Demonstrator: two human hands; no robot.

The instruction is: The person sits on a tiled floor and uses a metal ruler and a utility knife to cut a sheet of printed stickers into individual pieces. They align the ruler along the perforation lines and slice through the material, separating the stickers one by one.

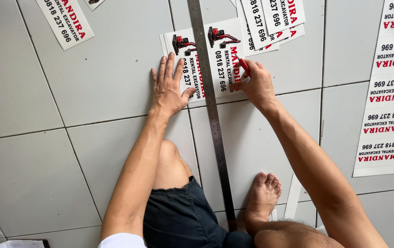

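My left hand (pixel 168 86) lies flat, fingers spread, pressing the left side of a white printed sheet (pixel 223 69) with a red excavator picture on the tiled floor. A long steel ruler (pixel 214 124) runs lengthways across the sheet between my hands. My right hand (pixel 255 81) grips a red-handled cutter (pixel 243 65), held against the sheet just right of the ruler. The blade tip is hidden by my fingers.
Cut white labels lie stacked beyond the sheet (pixel 275 20), and another at the upper left (pixel 66 20). A long uncut printed strip (pixel 390 92) lies at the right. My bent knee (pixel 171 160) and bare foot (pixel 265 195) rest on the grey tiles beside the ruler.
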